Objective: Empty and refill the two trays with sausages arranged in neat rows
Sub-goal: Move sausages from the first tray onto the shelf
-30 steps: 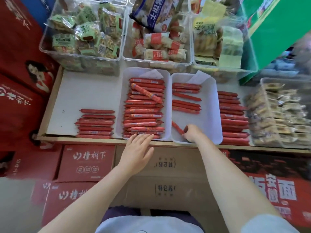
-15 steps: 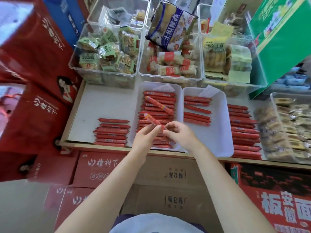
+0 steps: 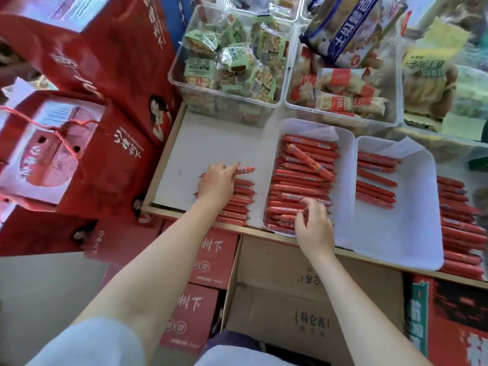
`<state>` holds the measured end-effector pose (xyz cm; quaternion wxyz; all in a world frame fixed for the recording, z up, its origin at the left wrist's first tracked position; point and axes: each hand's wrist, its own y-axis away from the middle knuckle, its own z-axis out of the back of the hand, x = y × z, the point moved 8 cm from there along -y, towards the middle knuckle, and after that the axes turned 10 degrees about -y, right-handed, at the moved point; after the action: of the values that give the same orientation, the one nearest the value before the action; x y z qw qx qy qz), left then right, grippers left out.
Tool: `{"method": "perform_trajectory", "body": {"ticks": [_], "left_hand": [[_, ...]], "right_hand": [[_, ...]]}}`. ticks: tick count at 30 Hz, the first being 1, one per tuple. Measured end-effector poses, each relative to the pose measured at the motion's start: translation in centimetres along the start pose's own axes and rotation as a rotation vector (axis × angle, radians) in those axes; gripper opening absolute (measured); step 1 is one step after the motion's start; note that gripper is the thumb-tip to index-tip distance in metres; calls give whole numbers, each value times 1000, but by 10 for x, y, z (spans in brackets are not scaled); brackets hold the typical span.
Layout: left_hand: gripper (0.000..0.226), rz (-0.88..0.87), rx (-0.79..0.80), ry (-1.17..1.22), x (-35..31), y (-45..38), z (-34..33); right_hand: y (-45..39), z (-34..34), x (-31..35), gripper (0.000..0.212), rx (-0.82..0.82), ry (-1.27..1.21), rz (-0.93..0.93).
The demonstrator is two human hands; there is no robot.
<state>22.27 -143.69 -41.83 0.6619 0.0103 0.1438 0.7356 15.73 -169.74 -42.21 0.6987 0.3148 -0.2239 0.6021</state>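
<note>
— Emptying half done? Left hand (image 3: 216, 180) pinching one sausage (image 3: 244, 169), laying it beside the counter pile (image 3: 236, 204).
— Right hand (image 3: 314, 225), fingers curled, picking from full left tray (image 3: 346, 180); right tray (image 3: 412, 220) holding few.

A white tabletop (image 3: 211, 143) with a pale wooden edge (image 3: 161, 157) stands in bright, even daylight, and clear plastic bins (image 3: 227, 101) of wrapped snacks line its far side. Red gift boxes (image 3: 87, 143) with white lettering and a cord handle are stacked at its left over a patch of grey floor (image 3: 39, 289). Below the front edge sit brown cardboard cartons (image 3: 285, 307) and more red cartons (image 3: 211, 257), with a green box (image 3: 478, 107) at the far right.
</note>
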Motion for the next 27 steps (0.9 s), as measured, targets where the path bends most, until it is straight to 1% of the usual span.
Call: {"method": "perform_trajectory", "body": {"ticks": [2,4,6,9,11,13,15,16,18,19,21,23,25,27], "left_hand": [[51,-21,89,-41,1,-7,-21],[56,-94,174,-135,-2,-6,-41],[54,-116,202,-181,0,1,-53],[54,-113,175,-119,4,14,-56],[55,-86,147,-40,4,19,-49],[56,-35,79,-3,-3,22,-36],[56,-29,-18,53,-28,30,-22],[55,-84,-63,90,-50,37,-17],[56,-252,-117,139,-106,58,-17],[57,-318,-118,151,-133,70,-22],[61,-372,-70,122,-172,90,-43],[65,-357,2,21,-189,102,-68],[68,-338,-4,-72,-191,106,-78],[68,-344,-16,-126,-191,105,-80]], "right_hand": [[-2,1,-4,31,-11,-17,-28],[-3,1,-6,32,-12,-23,-42],[-2,0,-5,33,2,-9,-34],[-4,-2,-5,34,14,-11,-43],[-6,1,-5,32,6,-72,-51],[-9,12,-4,28,-29,-158,-57],[-15,37,-2,24,-108,-202,-35],[-18,52,-4,22,-159,-216,-23],[-27,86,-15,21,-260,-232,-31],[-32,102,-27,21,-302,-230,-55],[-46,128,-56,20,-347,-203,-121],[-63,140,-93,21,-302,-128,-209],[-80,138,-125,27,-177,-31,-277],[-93,128,-144,39,-27,117,-272]]}}
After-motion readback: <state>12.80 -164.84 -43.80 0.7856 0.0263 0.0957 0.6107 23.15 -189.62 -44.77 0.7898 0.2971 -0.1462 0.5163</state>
